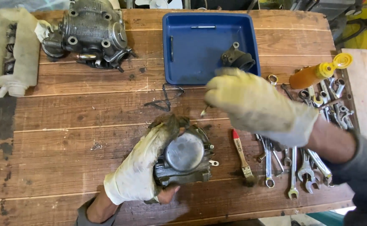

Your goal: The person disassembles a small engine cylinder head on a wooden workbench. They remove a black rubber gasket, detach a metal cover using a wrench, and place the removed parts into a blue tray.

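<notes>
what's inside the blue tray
The blue tray holds a dark rubber intake piece near its right wall and two thin metal pins. The gloved right hand covers the tray's lower right corner.

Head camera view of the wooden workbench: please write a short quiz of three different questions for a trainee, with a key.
1. True or false: the dark rubber intake part lies inside the blue plastic tray.
2. Which hand grips the grey metal carburettor body? A) left hand B) right hand C) neither
3. Fill in: the small red-handled paintbrush lies between the carburettor body and the row of steel ______.

Key:
1. True.
2. A: the left hand, in a dirty white glove, grips it; the right hand hovers above, pinching something small.
3. Wrenches.
</notes>
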